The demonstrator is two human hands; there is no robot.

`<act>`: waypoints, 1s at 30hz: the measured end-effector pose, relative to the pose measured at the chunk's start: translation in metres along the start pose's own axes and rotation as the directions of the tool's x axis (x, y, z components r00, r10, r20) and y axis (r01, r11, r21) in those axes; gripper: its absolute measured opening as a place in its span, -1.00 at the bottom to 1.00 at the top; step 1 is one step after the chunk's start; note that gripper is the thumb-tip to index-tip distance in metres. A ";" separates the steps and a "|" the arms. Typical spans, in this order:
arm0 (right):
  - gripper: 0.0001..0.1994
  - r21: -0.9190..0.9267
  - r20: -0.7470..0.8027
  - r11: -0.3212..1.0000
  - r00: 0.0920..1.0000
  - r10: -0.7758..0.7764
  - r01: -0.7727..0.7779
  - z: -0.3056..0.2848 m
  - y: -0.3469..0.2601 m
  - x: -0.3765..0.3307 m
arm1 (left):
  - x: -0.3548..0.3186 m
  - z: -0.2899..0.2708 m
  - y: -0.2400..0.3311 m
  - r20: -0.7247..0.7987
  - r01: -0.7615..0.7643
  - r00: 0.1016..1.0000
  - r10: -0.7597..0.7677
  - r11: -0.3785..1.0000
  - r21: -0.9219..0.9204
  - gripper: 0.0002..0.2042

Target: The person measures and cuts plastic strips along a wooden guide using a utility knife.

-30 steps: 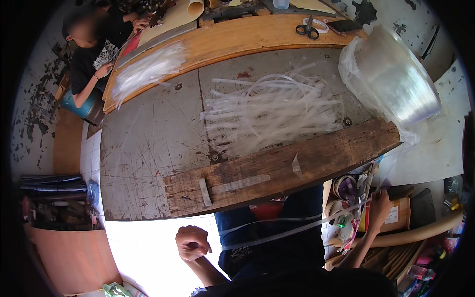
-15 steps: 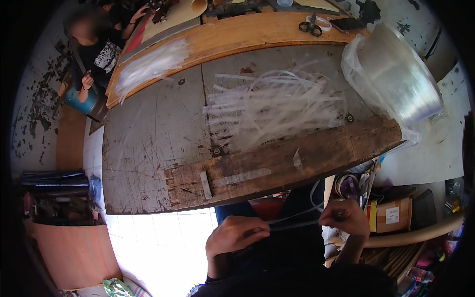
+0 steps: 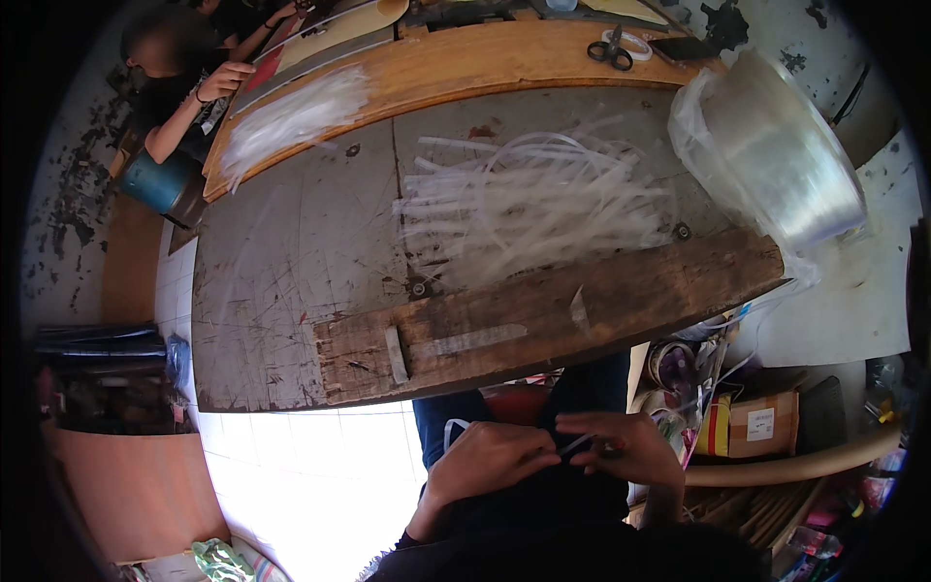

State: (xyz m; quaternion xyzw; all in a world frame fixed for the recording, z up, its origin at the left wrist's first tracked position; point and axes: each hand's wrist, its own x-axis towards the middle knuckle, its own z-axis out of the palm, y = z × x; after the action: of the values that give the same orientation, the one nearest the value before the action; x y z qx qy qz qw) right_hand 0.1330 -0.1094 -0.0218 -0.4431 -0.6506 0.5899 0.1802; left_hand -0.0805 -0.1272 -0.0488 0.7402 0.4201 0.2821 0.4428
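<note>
Left hand: the left hand is over the lap, below the desk's near edge; its grip is closed, fingers curled in on a clear plastic strip.
Right hand: the right hand is just beside it; its grip is partly spread, fingers and thumb apart; a short stretch of the strip shows in the gap, but whether it has hold of it I cannot tell.
Strip: in front of the lap, at the hands; one bend loops up beside the back of the left hand, another stretch runs between the two hands.
Desk: the grey, scratched desk is in front of the person; a worn wooden plank lies along its near edge, with a small pale block on it.
Heap: a loose heap of clear strips lies beyond the plank; a large clear coil is to its right.
Far board: a long wooden board bears a bundle of clear strips, black-handled scissors, a white ring and a smartphone.
Co-worker: a co-worker's hand is near the board's left end.
Right side: a cardboard box is above a long tan tube.
</note>
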 end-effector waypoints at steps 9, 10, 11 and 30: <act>-0.85 -0.479 -0.376 0.828 0.920 0.106 -0.292 -0.093 0.041 -0.035 | -0.042 -0.045 -0.015 -0.183 0.137 0.975 -0.122 0.988 0.072 -0.90; -0.85 -0.476 -0.457 0.755 0.861 0.226 -0.451 -0.098 0.039 -0.040 | -0.045 -0.044 -0.018 -0.190 0.157 0.971 -0.143 0.986 0.061 -0.91; -0.83 -0.482 -0.445 0.718 0.846 0.293 -0.502 -0.098 0.039 -0.040 | -0.043 -0.040 -0.019 -0.193 0.159 0.970 -0.145 0.986 0.055 -0.91; -0.80 -0.457 0.072 0.889 0.997 0.022 0.013 -0.057 0.026 -0.003 | -0.012 -0.016 -0.005 -0.123 0.003 0.992 0.007 0.996 0.088 -0.85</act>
State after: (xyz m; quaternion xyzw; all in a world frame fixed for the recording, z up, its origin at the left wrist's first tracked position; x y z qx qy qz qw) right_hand 0.1871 -0.0794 -0.0310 -0.4520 -0.7763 0.4371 0.0450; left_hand -0.1011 -0.1299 -0.0463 0.7405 0.4579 0.3091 0.3828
